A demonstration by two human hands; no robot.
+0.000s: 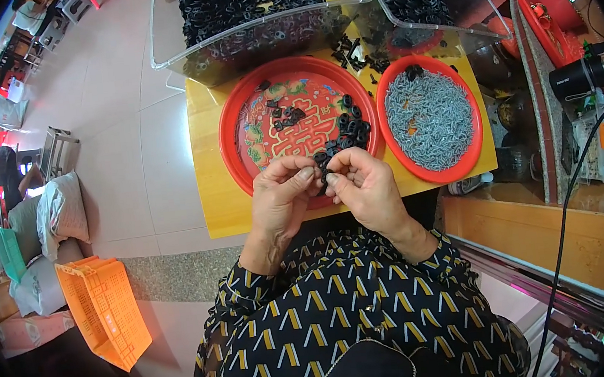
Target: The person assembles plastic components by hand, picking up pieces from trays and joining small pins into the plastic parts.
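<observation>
Hands 2, meeting over the near rim of the large red tray [228,141]. Left hand [284,194]: thumb and forefinger pressed together on the left side of a small black part [325,174]; right hand [367,187]: thumb and forefinger pinching it from the right. Part's shape mostly hidden by fingertips.

Edges: near edge of the yellow table [216,197] passes just under the hands. To the left, a strip of tabletop shows between tray and table edge. To the right, the smaller red tray [477,128] sits just beside the large one, little gap. Far side bounded by clear bins [227,37].

Counts: trays 2; clear bins 2, both heaped with black pieces; orange crate [112,311] 1, on the floor, left. Loose black pieces [351,130] in the large tray: two main groups, overlapping, no exact count. Grey screws [431,120] in the smaller tray: too many to count.
</observation>
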